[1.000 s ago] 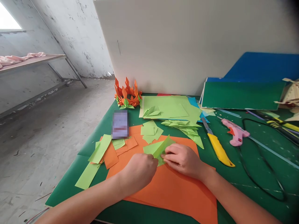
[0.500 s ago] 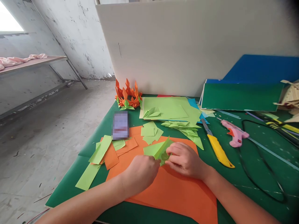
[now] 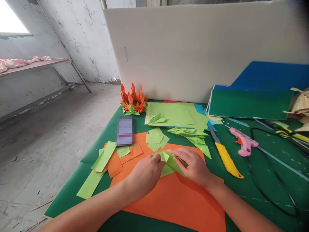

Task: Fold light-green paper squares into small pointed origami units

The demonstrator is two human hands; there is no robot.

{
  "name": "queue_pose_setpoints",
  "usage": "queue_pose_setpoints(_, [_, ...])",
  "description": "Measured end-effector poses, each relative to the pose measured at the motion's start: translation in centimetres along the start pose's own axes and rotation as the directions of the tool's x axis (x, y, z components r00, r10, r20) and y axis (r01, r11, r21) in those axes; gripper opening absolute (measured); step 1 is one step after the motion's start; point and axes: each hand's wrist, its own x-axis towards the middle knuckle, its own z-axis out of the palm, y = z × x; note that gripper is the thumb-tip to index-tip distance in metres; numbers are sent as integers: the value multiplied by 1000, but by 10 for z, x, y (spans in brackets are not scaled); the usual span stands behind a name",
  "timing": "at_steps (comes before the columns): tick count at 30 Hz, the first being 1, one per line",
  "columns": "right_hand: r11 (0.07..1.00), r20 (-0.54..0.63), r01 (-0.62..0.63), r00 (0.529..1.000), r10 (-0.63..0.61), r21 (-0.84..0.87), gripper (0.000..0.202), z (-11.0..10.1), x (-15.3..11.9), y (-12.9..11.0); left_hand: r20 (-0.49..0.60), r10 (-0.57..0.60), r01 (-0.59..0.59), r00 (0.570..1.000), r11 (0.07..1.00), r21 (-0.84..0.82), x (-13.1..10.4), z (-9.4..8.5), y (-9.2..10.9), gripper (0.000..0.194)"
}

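A light green sheet of folding paper (image 3: pixel 170 167), partly folded, is between my two hands above a large orange sheet (image 3: pixel 183 199). My left hand (image 3: pixel 146 174) is closed, its thumb and forefinger pinching the paper's left side. My right hand (image 3: pixel 194 166) holds the right side, with bent fingers over the upper edge and the thumb lower down. Both hands cover parts of the green paper. Just behind it are small cut green pieces (image 3: pixel 158 138). Orange pieces (image 3: pixel 114 166) and green strips (image 3: pixel 90 183) lie to the left.
An orange and green folded-paper crown (image 3: pixel 132 102) stands at the back left, behind a pixelated rectangular object (image 3: pixel 125 131). Stacked green sheets (image 3: pixel 173 112) lie behind my hands. On the right are a yellow utility knife (image 3: pixel 227 159) and a pink glue gun (image 3: pixel 245 141) with a black cord.
The green paper has gone from raised and angled to flatter and lower, with a small flap showing. My right hand has turned over onto it; my left hand stays pinched.
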Motion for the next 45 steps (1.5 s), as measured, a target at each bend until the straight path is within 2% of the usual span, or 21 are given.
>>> queue_pose_setpoints(6, [943,94,-268,963,254,198,41,1,-1,-1,-197,66,-96,978,984,-147,1,5,-6,39])
queue_pose_setpoints(10, [921,139,-304,951,277,243,41,0,-2,2,-125,158,-171,980,980,-102,3,11,-8,47])
queue_pose_setpoints(13, [914,166,-320,944,285,249,35,-1,-2,4,-76,176,-182,981,980,-84,4,11,-9,47])
queue_pose_setpoints(18, [895,101,-369,930,354,250,27,0,2,6,-75,167,-177,983,969,-171,3,6,-12,52])
queue_pose_setpoints(21, [913,91,-347,938,335,217,26,3,3,8,-74,148,-160,986,964,-211,2,6,-13,54])
queue_pose_setpoints(27, [913,111,-343,939,325,222,39,5,4,9,-83,136,-151,987,964,-217,3,7,-13,53])
queue_pose_setpoints(30, [920,96,-326,945,313,215,32,6,6,7,-77,145,-158,986,964,-214,3,5,-13,51])
queue_pose_setpoints(33, [947,48,-249,969,244,202,20,7,7,5,-81,152,-166,985,963,-210,3,4,-13,51])
queue_pose_setpoints(38, [991,3,-99,995,99,95,22,7,6,5,-109,153,-173,982,964,-203,2,6,-12,50])
queue_pose_setpoints(43, [1000,20,-8,1000,9,-25,23,7,7,6,-137,135,-162,981,963,-215,3,9,-9,47])
queue_pose_setpoints(45, [998,34,17,999,-15,-54,22,7,6,6,-192,116,-161,974,958,-237,6,10,-15,44])
